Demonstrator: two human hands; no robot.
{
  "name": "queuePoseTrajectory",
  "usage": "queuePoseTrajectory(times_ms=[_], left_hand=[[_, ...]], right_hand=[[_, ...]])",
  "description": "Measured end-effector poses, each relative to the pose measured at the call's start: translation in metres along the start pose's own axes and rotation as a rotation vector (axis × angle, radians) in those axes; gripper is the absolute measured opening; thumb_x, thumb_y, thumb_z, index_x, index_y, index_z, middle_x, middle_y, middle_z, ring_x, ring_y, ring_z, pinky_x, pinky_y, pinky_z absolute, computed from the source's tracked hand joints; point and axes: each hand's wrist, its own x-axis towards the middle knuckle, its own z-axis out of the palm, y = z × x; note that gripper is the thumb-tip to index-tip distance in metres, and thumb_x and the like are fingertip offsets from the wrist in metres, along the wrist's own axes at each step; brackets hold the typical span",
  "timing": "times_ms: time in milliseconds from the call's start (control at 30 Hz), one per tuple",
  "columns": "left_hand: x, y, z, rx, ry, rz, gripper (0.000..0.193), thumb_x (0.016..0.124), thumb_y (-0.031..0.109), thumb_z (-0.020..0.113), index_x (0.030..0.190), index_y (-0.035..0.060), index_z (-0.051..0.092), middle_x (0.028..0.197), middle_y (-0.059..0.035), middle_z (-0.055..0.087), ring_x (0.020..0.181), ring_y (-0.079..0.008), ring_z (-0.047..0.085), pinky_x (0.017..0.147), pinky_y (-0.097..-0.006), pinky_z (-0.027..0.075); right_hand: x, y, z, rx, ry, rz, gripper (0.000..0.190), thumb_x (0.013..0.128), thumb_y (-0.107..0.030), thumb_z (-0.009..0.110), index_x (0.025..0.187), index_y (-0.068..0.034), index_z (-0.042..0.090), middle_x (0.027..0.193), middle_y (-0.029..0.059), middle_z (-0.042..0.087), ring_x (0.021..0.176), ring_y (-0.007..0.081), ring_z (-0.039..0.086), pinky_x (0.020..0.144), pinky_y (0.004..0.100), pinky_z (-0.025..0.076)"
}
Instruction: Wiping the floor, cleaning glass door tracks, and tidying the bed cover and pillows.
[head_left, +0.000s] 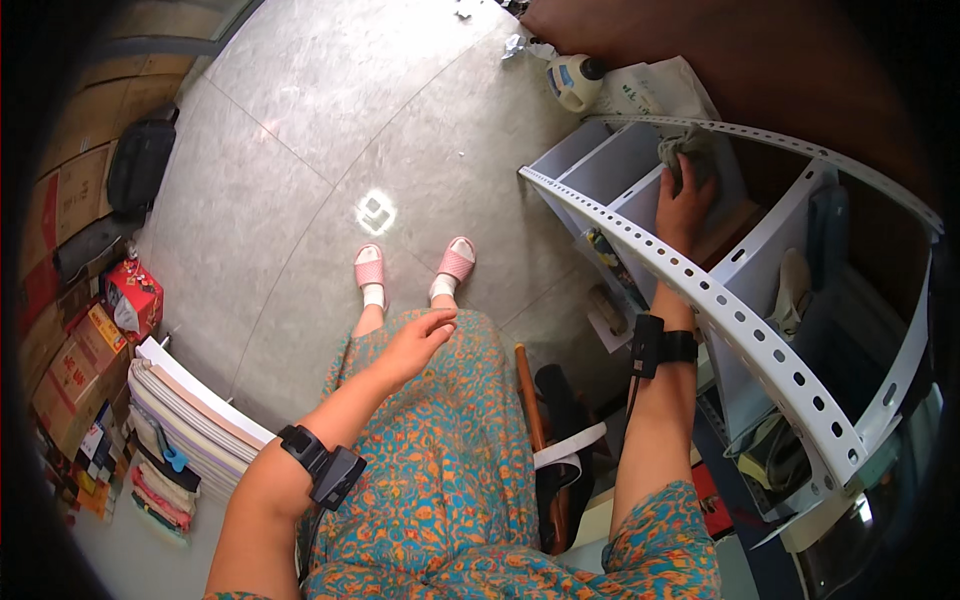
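Observation:
My right hand (684, 196) reaches inside a white perforated metal shelving unit (675, 262), its fingers closed on a crumpled grey-green cloth (684, 147) against one of the shelf boards. Part of the palm is turned away from view. My left hand (417, 346) hovers in front of the patterned dress (435, 435), fingers slightly bent, with nothing in it. Each forearm wears a black strapped device. Further inside the same unit lie a pale object (792, 289) and a dark blue item (826, 229).
A cream jug with a black cap (576, 81) and white bags (652, 90) stand beyond the unit. Folded striped textiles (187, 420), cardboard boxes (75, 375) and a red box (135, 296) are at left. A wooden pole (530, 397) and dark items are near my right side.

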Motion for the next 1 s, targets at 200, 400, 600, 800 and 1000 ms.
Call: queuePoseTrajectory(times_ms=[200, 400, 600, 800, 1000], left_hand=[[0.001, 0.000, 0.006, 0.002, -0.015, 0.031, 0.040, 0.095, 0.021, 0.052, 0.130, 0.0024, 0.050, 0.121, -0.0118, 0.061, 0.112, -0.0184, 0.057, 0.096, -0.0293, 0.043], [-0.003, 0.007, 0.009, -0.040, -0.004, 0.056, 0.040, 0.094, 0.022, 0.053, 0.129, 0.0029, 0.051, 0.122, -0.0122, 0.060, 0.112, -0.0191, 0.057, 0.095, -0.0302, 0.043], [-0.017, 0.017, -0.003, -0.032, 0.039, 0.075, 0.040, 0.094, 0.022, 0.053, 0.129, 0.0034, 0.052, 0.122, -0.0121, 0.060, 0.112, -0.0199, 0.056, 0.096, -0.0310, 0.042], [-0.020, -0.003, -0.018, -0.031, 0.093, 0.073, 0.038, 0.093, 0.022, 0.055, 0.127, 0.0036, 0.054, 0.118, -0.0121, 0.062, 0.110, -0.0193, 0.057, 0.094, -0.0307, 0.043], [-0.031, -0.007, -0.017, -0.032, 0.066, 0.134, 0.039, 0.094, 0.021, 0.053, 0.129, 0.0023, 0.052, 0.117, -0.0098, 0.062, 0.107, -0.0169, 0.057, 0.093, -0.0294, 0.043]], right_hand=[[-0.054, -0.015, -0.012, -0.086, -0.089, -0.021, 0.022, 0.084, -0.014, 0.064, 0.106, -0.013, 0.064, 0.128, 0.0195, 0.049, 0.116, 0.0385, 0.049, 0.093, 0.0454, 0.043], [-0.124, -0.045, -0.026, 0.039, -0.173, -0.018, 0.024, 0.082, -0.002, 0.062, 0.105, -0.006, 0.067, 0.118, 0.0172, 0.056, 0.108, 0.0378, 0.052, 0.088, 0.0445, 0.045], [-0.147, -0.042, -0.050, -0.061, -0.227, 0.043, 0.032, 0.084, -0.007, 0.064, 0.116, -0.006, 0.060, 0.113, 0.0188, 0.057, 0.110, 0.0397, 0.051, 0.091, 0.0481, 0.043], [-0.126, -0.065, -0.039, -0.147, -0.199, 0.129, 0.040, 0.086, -0.018, 0.063, 0.123, -0.009, 0.054, 0.125, 0.0183, 0.050, 0.118, 0.0391, 0.045, 0.097, 0.0495, 0.040], [-0.133, -0.056, -0.042, -0.294, -0.264, -0.017, 0.036, 0.083, -0.015, 0.064, 0.118, -0.009, 0.056, 0.124, 0.0162, 0.051, 0.116, 0.0375, 0.046, 0.097, 0.0476, 0.040]])
